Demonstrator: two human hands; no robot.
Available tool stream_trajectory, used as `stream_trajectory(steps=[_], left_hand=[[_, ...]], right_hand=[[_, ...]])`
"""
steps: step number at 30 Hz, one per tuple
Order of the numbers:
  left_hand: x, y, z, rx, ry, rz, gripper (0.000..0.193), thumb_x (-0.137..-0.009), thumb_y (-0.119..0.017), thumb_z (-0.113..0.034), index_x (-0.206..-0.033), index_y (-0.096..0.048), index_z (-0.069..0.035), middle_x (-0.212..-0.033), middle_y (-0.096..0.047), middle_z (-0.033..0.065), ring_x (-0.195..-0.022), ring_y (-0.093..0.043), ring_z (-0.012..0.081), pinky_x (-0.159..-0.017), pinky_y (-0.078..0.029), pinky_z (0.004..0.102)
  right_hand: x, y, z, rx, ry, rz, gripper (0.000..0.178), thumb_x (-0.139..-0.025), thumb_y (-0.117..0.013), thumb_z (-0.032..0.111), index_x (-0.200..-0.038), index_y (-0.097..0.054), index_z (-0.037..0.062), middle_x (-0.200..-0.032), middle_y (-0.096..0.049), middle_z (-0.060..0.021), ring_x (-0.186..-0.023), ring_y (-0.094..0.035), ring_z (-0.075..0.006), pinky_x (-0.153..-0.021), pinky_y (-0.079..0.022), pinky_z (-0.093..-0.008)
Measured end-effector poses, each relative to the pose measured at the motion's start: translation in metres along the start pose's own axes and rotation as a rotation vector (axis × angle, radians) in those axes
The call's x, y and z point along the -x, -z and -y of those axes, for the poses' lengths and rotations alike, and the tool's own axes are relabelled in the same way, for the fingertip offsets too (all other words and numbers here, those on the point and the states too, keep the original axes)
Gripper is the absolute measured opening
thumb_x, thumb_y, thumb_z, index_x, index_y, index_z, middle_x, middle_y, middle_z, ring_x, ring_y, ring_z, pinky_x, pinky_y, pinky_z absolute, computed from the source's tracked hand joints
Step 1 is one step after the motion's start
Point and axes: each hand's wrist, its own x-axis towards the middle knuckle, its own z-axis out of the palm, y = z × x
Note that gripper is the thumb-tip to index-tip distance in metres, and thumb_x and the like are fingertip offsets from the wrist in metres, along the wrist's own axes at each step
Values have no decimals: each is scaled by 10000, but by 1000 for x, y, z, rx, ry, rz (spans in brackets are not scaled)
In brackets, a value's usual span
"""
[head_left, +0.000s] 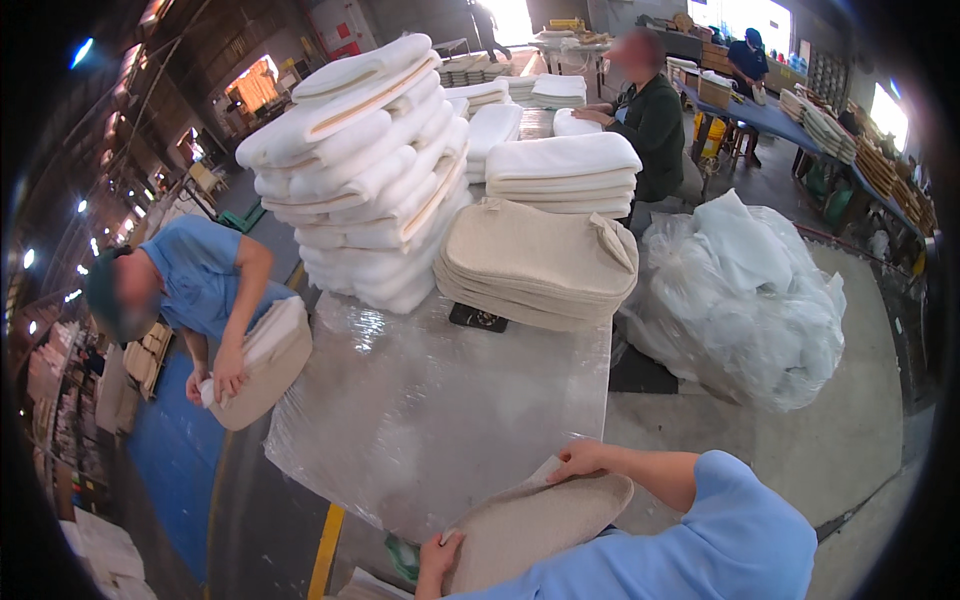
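Note:
In front of me, at the table's near edge, is a beige fabric cover (535, 525) with a rounded end. My left hand (438, 558) is closed on its left edge, the fingers bent over the cloth. Farther right, my right hand (580, 461) pinches the upper edge, where a corner of cloth stands up. Whether anything is inside the cover cannot be made out. Beyond my hands, a pile of similar beige rounded pieces (535, 262) lies on the plastic-covered table (400, 420).
A tall stack of folded white padding (350, 170) leans at the table's back left. Lower white stacks (565, 165) stand behind the beige pile. A dark flat object (478, 318) lies beside it. Right of the table sits a large clear plastic bag (740, 300). A co-worker (215, 275) handles a beige cover at left.

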Motion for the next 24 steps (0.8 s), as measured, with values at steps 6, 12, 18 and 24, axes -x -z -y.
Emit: stream_trajectory(steps=[6,12,18,24], left_hand=[[-7,-16,-8,-252,-210,-290,532,-941,-718,-502,-1040,-764,19,-1005,-742,258,-959,-697,451,-866,-530,530],[-8,-18,-14,-291,-251,-378,423,-1026,-600,-362,-884,-688,27,-881,-677,265,-874,-640,502,-776,-477,597],[-10,-26,-18,-265,-155,-369,453,-1046,-565,-396,-906,-690,17,-897,-686,266,-883,-647,499,-788,-491,582],[-9,-12,-21,-403,-219,-352,474,-1021,-601,-456,-1026,-742,-3,-991,-730,242,-963,-685,455,-847,-518,552]], right_hand=[[-26,-11,-7,223,-30,-62,552,-894,-768,517,-1204,-750,60,-1217,-737,-182,-1161,-688,-368,-965,-546,-478],[-31,-26,-2,322,293,-240,352,-1005,-657,392,-1135,-728,72,-1106,-705,-174,-1137,-650,-395,-996,-495,-499],[-43,-31,-10,290,276,-233,308,-976,-684,373,-1132,-725,111,-1087,-720,-134,-1135,-661,-383,-967,-512,-525],[-36,-24,-7,461,320,-294,385,-974,-691,406,-1228,-696,117,-1095,-717,-160,-1078,-657,-399,-962,-510,-516]])
